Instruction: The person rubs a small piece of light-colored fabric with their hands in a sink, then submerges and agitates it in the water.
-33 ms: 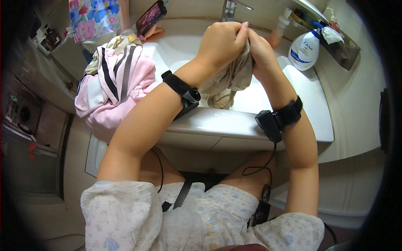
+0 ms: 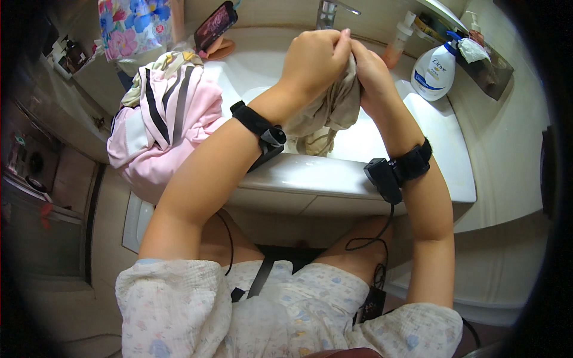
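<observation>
Over the white washbasin (image 2: 370, 140), my left hand (image 2: 315, 62) and my right hand (image 2: 373, 74) are close together, both closed on a crumpled beige cloth (image 2: 334, 107). My left hand is a fist with its thumb on top. The fingers of my right hand curl round the cloth from the other side and are partly hidden. Below my hands the cloth hangs in folds, and its lower end is down in the basin. What kind of garment it is cannot be made out. A black strap sits on each of my wrists.
A pile of pink clothes (image 2: 185, 119) with dark stripes lies on the basin's left edge. Behind it stand a flowered pack (image 2: 134, 27) and a phone (image 2: 216, 27) on a stand. The tap (image 2: 326, 15) is at the back. A white pump bottle (image 2: 434, 71) and an orange-tinted bottle (image 2: 399, 42) stand right.
</observation>
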Demonstrator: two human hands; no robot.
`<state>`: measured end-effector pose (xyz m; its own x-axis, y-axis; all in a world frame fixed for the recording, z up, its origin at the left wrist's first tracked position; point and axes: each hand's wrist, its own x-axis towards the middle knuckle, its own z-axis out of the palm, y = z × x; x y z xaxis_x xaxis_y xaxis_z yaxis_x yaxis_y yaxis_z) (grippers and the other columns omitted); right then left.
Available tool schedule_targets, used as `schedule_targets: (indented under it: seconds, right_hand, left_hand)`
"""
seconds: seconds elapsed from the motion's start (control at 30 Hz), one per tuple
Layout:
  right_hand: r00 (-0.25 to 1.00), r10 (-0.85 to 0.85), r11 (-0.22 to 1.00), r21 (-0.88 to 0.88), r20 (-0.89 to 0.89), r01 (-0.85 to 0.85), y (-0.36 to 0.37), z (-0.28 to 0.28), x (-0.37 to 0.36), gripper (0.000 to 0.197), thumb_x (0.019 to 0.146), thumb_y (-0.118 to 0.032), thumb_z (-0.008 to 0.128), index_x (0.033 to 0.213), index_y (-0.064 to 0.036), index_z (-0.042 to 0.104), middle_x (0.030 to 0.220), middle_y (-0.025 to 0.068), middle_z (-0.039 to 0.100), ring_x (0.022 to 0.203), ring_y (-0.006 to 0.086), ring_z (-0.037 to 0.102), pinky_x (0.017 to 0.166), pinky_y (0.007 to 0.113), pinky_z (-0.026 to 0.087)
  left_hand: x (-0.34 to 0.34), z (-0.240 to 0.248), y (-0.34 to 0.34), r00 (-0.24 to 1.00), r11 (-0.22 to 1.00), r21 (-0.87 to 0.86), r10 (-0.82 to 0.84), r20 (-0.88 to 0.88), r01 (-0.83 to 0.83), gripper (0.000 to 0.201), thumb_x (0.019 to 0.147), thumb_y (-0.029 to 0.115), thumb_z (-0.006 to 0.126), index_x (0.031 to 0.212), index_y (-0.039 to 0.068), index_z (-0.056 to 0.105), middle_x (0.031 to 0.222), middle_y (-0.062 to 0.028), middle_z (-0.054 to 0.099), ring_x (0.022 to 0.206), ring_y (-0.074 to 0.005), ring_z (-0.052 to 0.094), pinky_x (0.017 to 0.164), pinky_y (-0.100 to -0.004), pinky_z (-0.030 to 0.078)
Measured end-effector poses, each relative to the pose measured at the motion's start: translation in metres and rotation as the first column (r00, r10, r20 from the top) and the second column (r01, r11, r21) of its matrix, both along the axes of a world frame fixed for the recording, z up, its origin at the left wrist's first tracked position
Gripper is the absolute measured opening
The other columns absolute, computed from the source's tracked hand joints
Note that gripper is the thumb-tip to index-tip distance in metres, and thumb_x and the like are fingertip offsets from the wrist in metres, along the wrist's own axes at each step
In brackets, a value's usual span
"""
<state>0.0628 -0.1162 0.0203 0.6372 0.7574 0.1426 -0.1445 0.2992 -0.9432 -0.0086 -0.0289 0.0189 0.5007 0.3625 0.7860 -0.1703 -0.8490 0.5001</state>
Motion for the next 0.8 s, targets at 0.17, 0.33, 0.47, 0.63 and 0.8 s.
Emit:
schedule_targets:
  seconds: [0.17, 0.33, 0.47, 0.63, 0.8]
  right_hand:
    - [0.998, 0.065, 0.998, -0.009, 0.017, -0.065, -0.006, 0.012, -0.012, 0.031, 0.089, -0.029, 0.048, 0.095, 0.0005, 0.057, 0.087, 0.0048, 0.062, 0.075, 0.0118, 0.058, 0.068, 0.025, 0.046]
    - [0.993, 0.121, 0.993, -0.010, 0.009, -0.120, -0.005, 0.008, -0.004, 0.031, 0.090, -0.028, 0.047, 0.096, 0.0006, 0.057, 0.087, 0.0052, 0.062, 0.074, 0.0116, 0.058, 0.068, 0.025, 0.046]
    - [0.998, 0.063, 0.998, 0.014, 0.013, -0.063, -0.002, 0.004, -0.005, 0.030, 0.089, -0.027, 0.047, 0.096, 0.0011, 0.057, 0.088, 0.0063, 0.061, 0.075, 0.0124, 0.058, 0.068, 0.026, 0.046]
    - [0.996, 0.022, 1.000, 0.010, -0.091, -0.021, 0.003, -0.010, 0.009, 0.029, 0.089, -0.025, 0.046, 0.095, 0.0014, 0.056, 0.087, 0.0075, 0.060, 0.075, 0.0142, 0.057, 0.069, 0.028, 0.047]
    - [0.997, 0.058, 0.998, 0.019, -0.047, -0.057, -0.004, 0.007, -0.006, 0.029, 0.089, -0.027, 0.046, 0.094, 0.0004, 0.057, 0.086, 0.0066, 0.061, 0.074, 0.0134, 0.057, 0.067, 0.027, 0.046]
  left_hand:
    - [0.001, 0.002, 0.008, 0.996, 0.989, -0.142, 0.059, 0.062, -0.050, 0.034, 0.087, 0.025, 0.046, 0.069, 0.001, 0.062, 0.061, -0.0198, 0.056, 0.058, -0.0376, 0.055, 0.053, -0.0410, 0.043]
    - [0.003, 0.000, 0.008, 0.994, 0.985, -0.172, 0.019, 0.111, 0.001, 0.035, 0.087, 0.026, 0.046, 0.069, 0.001, 0.062, 0.061, -0.0197, 0.056, 0.057, -0.0380, 0.055, 0.052, -0.0410, 0.042]
    - [0.002, -0.001, 0.008, 0.997, 0.996, -0.066, -0.048, 0.062, 0.052, 0.037, 0.089, 0.027, 0.046, 0.073, -0.005, 0.058, 0.051, -0.0161, 0.048, 0.044, -0.0190, 0.042, 0.047, -0.0324, 0.036]
    - [0.003, -0.003, 0.000, 0.992, 0.987, 0.105, -0.125, -0.005, 0.125, 0.038, 0.089, 0.028, 0.048, 0.071, -0.005, 0.055, 0.050, -0.0147, 0.044, 0.043, -0.0184, 0.040, 0.045, -0.0330, 0.034]
    - [0.003, -0.001, 0.005, 0.995, 0.999, 0.007, -0.053, 0.079, 0.053, 0.039, 0.090, 0.027, 0.047, 0.069, -0.006, 0.053, 0.049, -0.0142, 0.042, 0.045, -0.0171, 0.037, 0.046, -0.0332, 0.034]
